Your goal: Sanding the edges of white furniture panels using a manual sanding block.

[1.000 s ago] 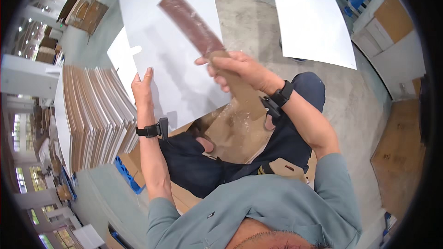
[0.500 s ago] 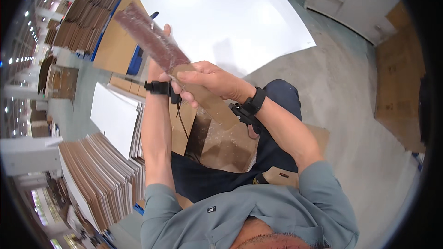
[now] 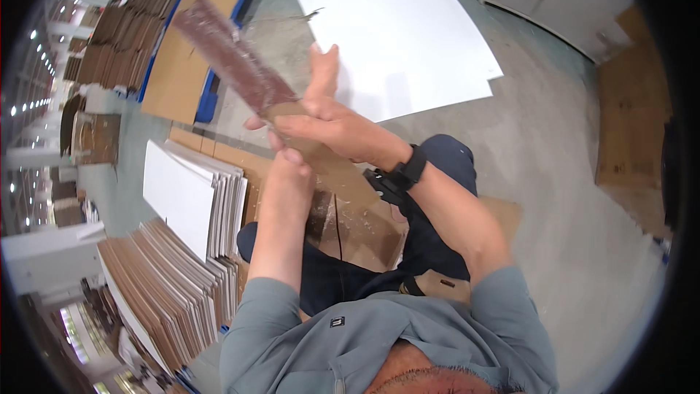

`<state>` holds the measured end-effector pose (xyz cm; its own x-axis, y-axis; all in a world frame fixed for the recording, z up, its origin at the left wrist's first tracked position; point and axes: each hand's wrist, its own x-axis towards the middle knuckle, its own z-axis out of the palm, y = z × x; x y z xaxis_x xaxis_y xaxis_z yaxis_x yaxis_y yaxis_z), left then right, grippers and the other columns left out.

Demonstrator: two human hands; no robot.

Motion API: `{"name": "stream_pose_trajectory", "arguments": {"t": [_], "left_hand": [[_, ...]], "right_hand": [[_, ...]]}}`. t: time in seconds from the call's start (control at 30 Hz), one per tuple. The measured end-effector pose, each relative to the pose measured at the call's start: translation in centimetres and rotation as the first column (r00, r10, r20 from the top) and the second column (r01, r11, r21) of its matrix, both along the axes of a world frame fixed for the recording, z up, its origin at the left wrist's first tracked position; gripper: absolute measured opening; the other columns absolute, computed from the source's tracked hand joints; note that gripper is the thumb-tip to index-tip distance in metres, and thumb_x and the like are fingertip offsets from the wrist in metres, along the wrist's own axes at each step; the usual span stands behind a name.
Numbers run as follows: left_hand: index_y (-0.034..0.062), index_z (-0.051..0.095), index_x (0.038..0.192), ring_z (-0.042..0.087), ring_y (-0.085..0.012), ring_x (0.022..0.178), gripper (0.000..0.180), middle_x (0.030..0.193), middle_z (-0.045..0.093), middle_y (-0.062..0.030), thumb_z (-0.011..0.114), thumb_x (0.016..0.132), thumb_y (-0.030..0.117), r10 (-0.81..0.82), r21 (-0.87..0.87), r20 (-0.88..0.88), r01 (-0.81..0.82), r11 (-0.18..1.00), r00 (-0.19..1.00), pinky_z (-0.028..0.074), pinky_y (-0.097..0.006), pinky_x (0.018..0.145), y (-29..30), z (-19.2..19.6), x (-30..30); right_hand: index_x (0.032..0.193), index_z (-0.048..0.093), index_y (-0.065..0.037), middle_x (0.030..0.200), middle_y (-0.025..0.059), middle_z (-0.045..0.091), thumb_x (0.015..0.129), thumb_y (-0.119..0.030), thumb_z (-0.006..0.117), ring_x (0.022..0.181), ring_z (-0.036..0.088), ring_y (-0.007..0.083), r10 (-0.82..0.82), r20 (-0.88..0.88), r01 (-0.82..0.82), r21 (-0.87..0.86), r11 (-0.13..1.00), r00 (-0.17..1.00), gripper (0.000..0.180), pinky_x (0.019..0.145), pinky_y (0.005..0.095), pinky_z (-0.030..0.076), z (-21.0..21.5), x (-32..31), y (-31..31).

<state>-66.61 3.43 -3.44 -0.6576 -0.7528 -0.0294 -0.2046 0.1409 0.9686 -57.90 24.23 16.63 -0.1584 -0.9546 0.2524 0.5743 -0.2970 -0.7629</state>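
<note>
My right hand [image 3: 339, 131] is wrapped round a long flat sanding board [image 3: 237, 58], thumb on top. Its far part is a dusty reddish-brown strip; its near part is plain tan. The board slants up to the left across my left wrist and hides part of it. Beyond it, my left hand [image 3: 323, 73] is at the left edge of a large white sheet [image 3: 408, 29], one digit over the face and another outside the edge. They seem to pinch it, though the underside is hidden. A notch shows at the sheet's right corner.
White-faced panels [image 3: 182, 190] and a leaning stack of brown-edged boards [image 3: 168, 277] stand at my left. Farther left are a cardboard-topped blue pallet [image 3: 206, 102] and stacked brown boards [image 3: 124, 51]. A dusty cardboard piece [image 3: 364, 241] lies between my legs. A large carton [image 3: 634, 124] stands right.
The white sheet has shifted right and turned, baring floor at its left. My left hand has moved right with its edge. The sanding board has barely moved in my right hand.
</note>
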Motion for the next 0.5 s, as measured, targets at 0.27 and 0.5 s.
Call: {"name": "stream_pose_trajectory", "arguments": {"t": [0.27, 0.5], "left_hand": [[-0.0004, 0.058, 0.121, 0.069, -0.033, 0.099, 0.042, 0.111, 0.07, -0.0221, 0.075, 0.091, 0.022, -0.002, -0.02, 0.008, 0.003, 1.0, 1.0, 0.055, -0.048, 0.087, 1.2, 0.7, 0.7], [-0.0024, 0.044, 0.145, 0.046, -0.0412, 0.138, 0.07, 0.147, 0.05, -0.0259, 0.075, 0.092, 0.03, 0.152, -0.542, 0.198, -0.021, 0.84, 0.968, 0.042, -0.047, 0.113, -2.7, -0.3, 20.8]], "right_hand": [[0.141, 0.058, 0.0, 0.102, 0.0021, 0.061, 0.109, -0.037, 0.053, 0.081, 0.059, 0.0082, -0.105, -0.098, 0.118, 0.137, 0.983, 0.99, 0.049, 0.065, 0.0244, 0.054, -1.6, 0.8, -1.7], [0.154, 0.037, 0.007, 0.104, -0.0009, 0.054, 0.109, -0.035, 0.051, 0.08, 0.051, 0.0053, -0.112, 0.067, 0.1, 0.16, 0.982, 0.991, 0.063, 0.065, 0.0195, 0.046, -1.1, 3.6, -4.8]]}}
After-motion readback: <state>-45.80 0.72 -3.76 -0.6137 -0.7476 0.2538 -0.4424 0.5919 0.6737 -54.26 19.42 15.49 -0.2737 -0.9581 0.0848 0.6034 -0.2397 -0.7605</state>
